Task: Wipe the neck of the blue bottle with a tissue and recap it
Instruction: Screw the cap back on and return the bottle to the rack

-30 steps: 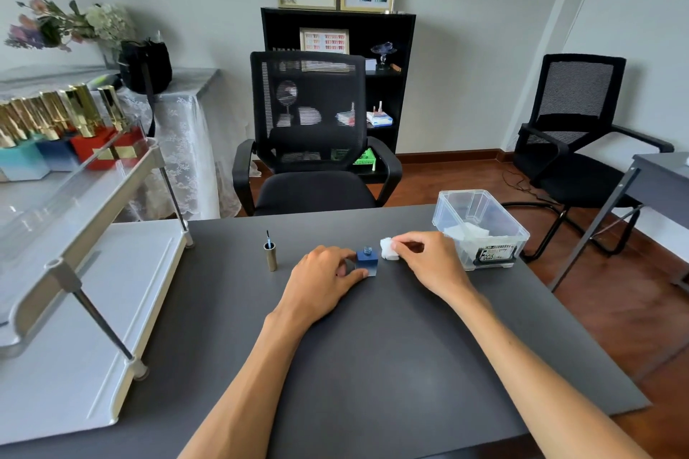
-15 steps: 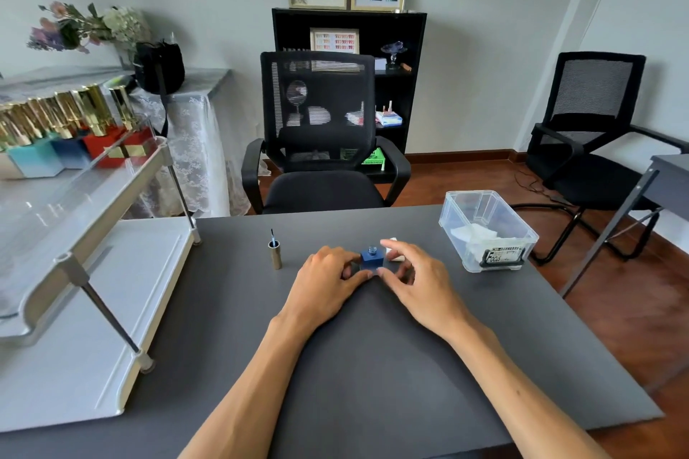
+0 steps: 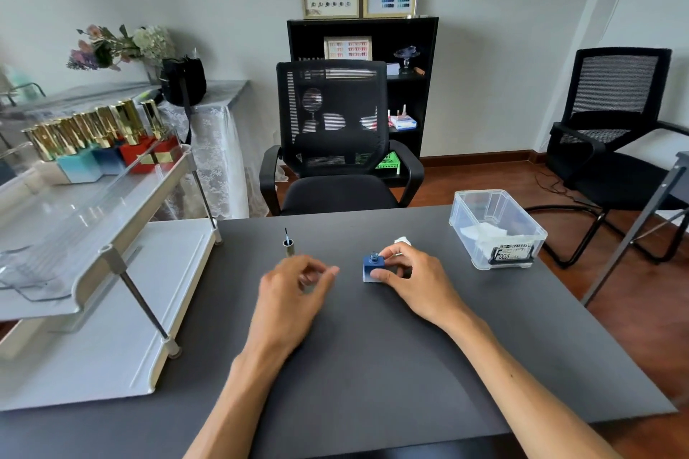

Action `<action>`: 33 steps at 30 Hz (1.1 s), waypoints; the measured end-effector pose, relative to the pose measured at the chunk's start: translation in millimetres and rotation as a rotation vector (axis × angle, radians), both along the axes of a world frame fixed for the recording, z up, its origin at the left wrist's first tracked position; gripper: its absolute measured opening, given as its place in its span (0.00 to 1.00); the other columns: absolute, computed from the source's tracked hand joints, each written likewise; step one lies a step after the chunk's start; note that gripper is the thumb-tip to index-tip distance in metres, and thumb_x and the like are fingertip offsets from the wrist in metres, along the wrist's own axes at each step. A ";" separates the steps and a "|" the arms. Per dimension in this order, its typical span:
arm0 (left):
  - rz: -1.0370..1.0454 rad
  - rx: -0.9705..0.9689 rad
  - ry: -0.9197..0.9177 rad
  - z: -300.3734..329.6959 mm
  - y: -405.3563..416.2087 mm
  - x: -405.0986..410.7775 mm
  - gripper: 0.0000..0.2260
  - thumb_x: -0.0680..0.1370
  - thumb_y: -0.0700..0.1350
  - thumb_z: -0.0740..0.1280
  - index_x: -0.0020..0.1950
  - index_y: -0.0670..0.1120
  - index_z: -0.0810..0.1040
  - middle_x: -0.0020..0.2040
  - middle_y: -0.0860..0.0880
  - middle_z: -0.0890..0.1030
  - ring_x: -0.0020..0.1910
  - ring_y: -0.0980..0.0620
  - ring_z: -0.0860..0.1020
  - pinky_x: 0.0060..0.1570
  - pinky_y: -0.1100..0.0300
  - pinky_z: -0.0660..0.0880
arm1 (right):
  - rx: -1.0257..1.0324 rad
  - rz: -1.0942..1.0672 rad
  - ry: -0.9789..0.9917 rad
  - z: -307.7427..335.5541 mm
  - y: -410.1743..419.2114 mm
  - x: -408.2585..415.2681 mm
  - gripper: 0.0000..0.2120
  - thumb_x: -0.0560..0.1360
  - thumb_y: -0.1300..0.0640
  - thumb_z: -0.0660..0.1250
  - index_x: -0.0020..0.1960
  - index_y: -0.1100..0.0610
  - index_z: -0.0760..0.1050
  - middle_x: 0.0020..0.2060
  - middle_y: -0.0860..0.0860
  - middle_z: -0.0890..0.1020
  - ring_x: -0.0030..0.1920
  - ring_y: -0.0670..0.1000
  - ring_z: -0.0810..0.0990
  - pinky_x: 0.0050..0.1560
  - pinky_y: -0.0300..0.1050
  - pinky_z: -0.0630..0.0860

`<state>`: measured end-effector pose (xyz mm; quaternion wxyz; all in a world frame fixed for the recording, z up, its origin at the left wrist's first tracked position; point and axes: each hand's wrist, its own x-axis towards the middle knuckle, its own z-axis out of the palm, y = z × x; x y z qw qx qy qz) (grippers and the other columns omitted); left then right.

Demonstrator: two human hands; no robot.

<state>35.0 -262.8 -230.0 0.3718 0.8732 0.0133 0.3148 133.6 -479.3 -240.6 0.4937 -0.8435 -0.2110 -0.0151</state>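
Observation:
The small square blue bottle (image 3: 373,268) stands uncapped on the dark table (image 3: 373,365), its neck showing on top. My right hand (image 3: 414,278) grips it from the right with thumb and fingers. A crumpled white tissue (image 3: 402,241) lies on the table just behind that hand. The gold cap (image 3: 288,246) stands upright to the left, its brush pointing up. My left hand (image 3: 294,285) hovers between cap and bottle, fingers loosely curled and apart, holding nothing; it is blurred.
A clear plastic box (image 3: 496,229) with tissues sits at the table's right rear. A white two-tier rack (image 3: 104,272) with gold-capped bottles stands at the left. A black office chair (image 3: 335,145) faces the far edge.
My left hand has let go of the blue bottle and moved left toward the cap. My right hand has put down the tissue and taken hold of the bottle.

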 end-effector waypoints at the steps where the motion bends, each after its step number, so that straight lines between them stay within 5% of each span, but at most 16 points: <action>1: 0.069 -0.035 -0.090 4.0 7.4 -1.1 0.07 0.74 0.56 0.73 0.42 0.55 0.79 0.39 0.59 0.80 0.40 0.61 0.78 0.40 0.73 0.70 | 0.006 0.003 0.012 0.2 0.3 -0.3 0.09 0.72 0.49 0.76 0.48 0.46 0.78 0.42 0.35 0.85 0.35 0.42 0.76 0.41 0.30 0.73; 5: 0.345 -0.142 -0.211 11.4 33.4 3.8 0.17 0.71 0.60 0.75 0.50 0.57 0.71 0.47 0.57 0.73 0.44 0.60 0.72 0.45 0.73 0.67 | 0.003 0.005 0.017 0.9 0.0 -2.5 0.09 0.72 0.48 0.76 0.49 0.45 0.77 0.44 0.38 0.86 0.36 0.42 0.78 0.42 0.28 0.73; 11: 0.297 -0.312 0.158 -6.3 50.4 19.3 0.35 0.65 0.59 0.80 0.65 0.49 0.68 0.54 0.52 0.76 0.56 0.52 0.76 0.59 0.54 0.74 | 0.004 -0.006 0.020 1.3 -0.3 -3.5 0.09 0.72 0.48 0.76 0.48 0.45 0.78 0.43 0.37 0.86 0.38 0.46 0.79 0.41 0.28 0.72; 17: 0.295 -0.079 0.300 -6.4 48.6 33.8 0.20 0.69 0.60 0.76 0.56 0.53 0.78 0.46 0.58 0.81 0.54 0.52 0.77 0.58 0.48 0.75 | -0.004 -0.020 0.029 -1.6 -0.2 -0.3 0.10 0.71 0.46 0.77 0.48 0.43 0.78 0.42 0.33 0.85 0.41 0.47 0.82 0.46 0.37 0.77; 22: 0.169 -0.122 0.209 1.6 44.7 29.5 0.04 0.75 0.53 0.73 0.47 0.56 0.81 0.44 0.59 0.83 0.41 0.59 0.81 0.47 0.54 0.81 | 0.009 -0.012 0.025 -1.2 0.0 -0.6 0.09 0.71 0.46 0.77 0.47 0.43 0.78 0.43 0.32 0.85 0.40 0.46 0.81 0.44 0.35 0.75; 28: -0.141 0.101 0.068 11.1 27.0 20.7 0.10 0.79 0.50 0.68 0.60 0.55 0.81 0.51 0.60 0.78 0.47 0.57 0.80 0.50 0.63 0.79 | 0.017 -0.001 0.026 -0.5 -0.5 0.3 0.10 0.70 0.44 0.76 0.48 0.44 0.78 0.43 0.35 0.86 0.38 0.46 0.79 0.43 0.34 0.75; 33: -0.275 0.255 0.034 27.6 18.6 23.8 0.18 0.83 0.45 0.61 0.74 0.49 0.70 0.54 0.55 0.74 0.45 0.56 0.75 0.47 0.65 0.73 | 0.031 -0.009 0.042 -1.4 -0.4 0.9 0.11 0.69 0.43 0.77 0.48 0.44 0.79 0.43 0.35 0.86 0.39 0.47 0.80 0.44 0.35 0.76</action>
